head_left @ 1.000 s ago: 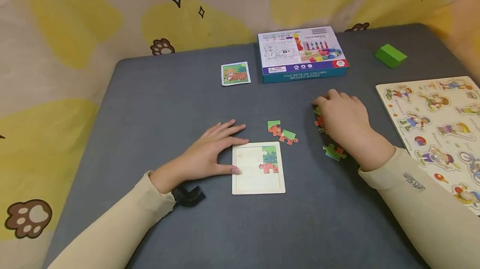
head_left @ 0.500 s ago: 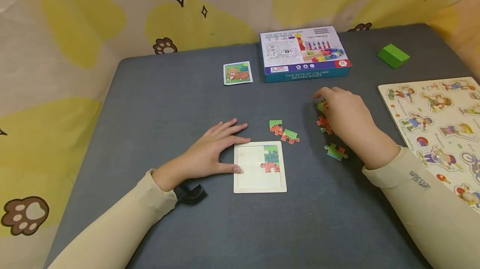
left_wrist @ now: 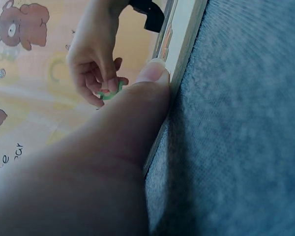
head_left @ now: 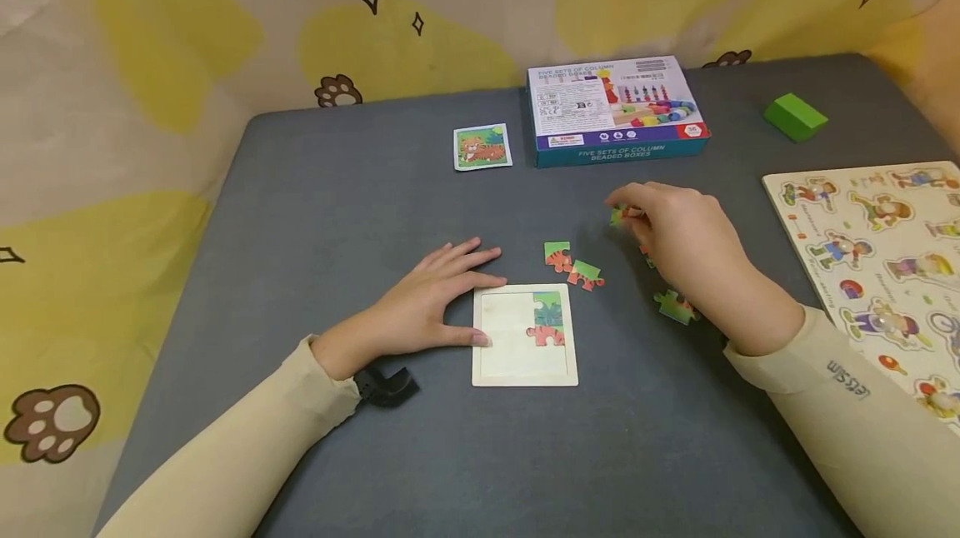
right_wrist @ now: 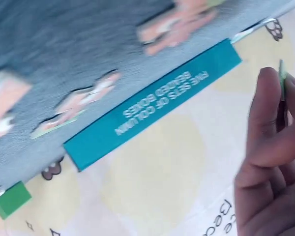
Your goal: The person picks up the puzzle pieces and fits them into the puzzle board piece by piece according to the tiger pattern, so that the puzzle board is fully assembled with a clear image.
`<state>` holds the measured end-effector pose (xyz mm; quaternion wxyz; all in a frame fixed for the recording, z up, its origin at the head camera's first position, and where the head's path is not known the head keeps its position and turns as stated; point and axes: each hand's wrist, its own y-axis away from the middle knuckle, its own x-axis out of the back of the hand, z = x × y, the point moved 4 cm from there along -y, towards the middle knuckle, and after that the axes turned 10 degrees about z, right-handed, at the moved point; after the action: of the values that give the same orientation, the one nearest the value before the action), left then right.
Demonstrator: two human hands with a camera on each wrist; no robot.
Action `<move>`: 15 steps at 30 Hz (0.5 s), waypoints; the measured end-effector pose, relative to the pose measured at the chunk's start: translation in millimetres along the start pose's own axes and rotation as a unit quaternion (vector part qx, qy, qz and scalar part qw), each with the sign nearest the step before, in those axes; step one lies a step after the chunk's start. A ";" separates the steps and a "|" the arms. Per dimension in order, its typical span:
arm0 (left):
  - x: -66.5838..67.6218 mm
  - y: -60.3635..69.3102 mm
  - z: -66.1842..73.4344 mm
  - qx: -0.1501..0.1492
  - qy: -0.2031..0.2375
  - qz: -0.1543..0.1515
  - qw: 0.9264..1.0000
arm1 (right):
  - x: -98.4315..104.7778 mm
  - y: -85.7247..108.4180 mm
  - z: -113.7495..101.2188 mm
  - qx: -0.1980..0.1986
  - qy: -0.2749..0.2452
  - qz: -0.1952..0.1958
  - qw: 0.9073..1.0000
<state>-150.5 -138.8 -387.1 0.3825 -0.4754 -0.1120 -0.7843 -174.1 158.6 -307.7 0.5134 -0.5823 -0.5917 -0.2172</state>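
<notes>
The right hand (head_left: 686,238), fingers bent, pinches a puzzle piece (head_left: 617,216) right of the frame's middle, while the left hand (head_left: 420,305) (fingers spread wide) touches the puzzle tray (head_left: 501,365) just below the middle.

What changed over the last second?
The right hand now pinches a green-and-orange jigsaw piece, taken from the loose pieces at right, and has moved it slightly left. Unchanged: the left hand at the left side of the puzzle tray, the fitted pieces inside it, the two pieces beyond its far edge, the tiger card.
</notes>
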 end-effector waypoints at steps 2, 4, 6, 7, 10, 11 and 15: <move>-1.2 0.0 0.2 0.001 -0.001 -0.002 1.000 | 0.8 2.9 -6.1 0.006 -0.001 -0.005 1.000; -2.1 0.0 -0.2 0.001 -0.002 -0.002 1.000 | 3.2 6.7 -14.6 0.020 -0.004 0.002 1.000; -2.2 0.0 0.1 -0.001 0.001 0.001 1.000 | 5.8 10.9 -25.7 0.038 -0.011 0.013 0.999; -2.4 0.1 -0.3 -0.001 0.000 0.001 1.000 | 6.9 12.9 -32.0 0.048 -0.017 0.019 0.999; -2.8 0.2 -1.6 0.000 -0.003 0.000 1.000 | 4.8 18.6 -51.5 0.085 -0.041 0.026 0.995; -2.8 0.2 -1.9 0.000 -0.004 -0.001 1.000 | 2.3 20.3 -58.0 0.098 -0.048 0.021 0.994; -2.1 0.8 -2.9 0.000 -0.004 0.003 1.000 | -10.9 25.9 -82.1 0.139 -0.069 -0.016 0.988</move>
<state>-151.3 -139.9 -390.5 0.3842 -0.4788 -0.1119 -0.7815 -123.6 89.2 -294.9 0.5435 -0.5093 -0.6597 -0.0999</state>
